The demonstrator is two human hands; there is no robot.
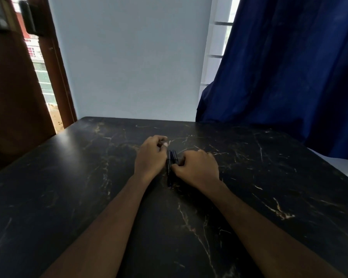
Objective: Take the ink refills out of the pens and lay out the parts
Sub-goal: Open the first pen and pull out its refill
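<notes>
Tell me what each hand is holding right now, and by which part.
The right hand pinches the near end of the dark pens on the table. The left hand is curled beside them; its hold cannot be told.

Counted on the black marble-pattern table [269, 177]: two hands, left hand [150, 155] and right hand [197, 167]; between them one cluster of dark pens [172, 158], number indistinct.

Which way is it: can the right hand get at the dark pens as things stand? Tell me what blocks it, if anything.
Probably yes. The right hand already rests beside the pens on the table, fingers curled at their near end. The left hand flanks the other side without covering them.
</notes>
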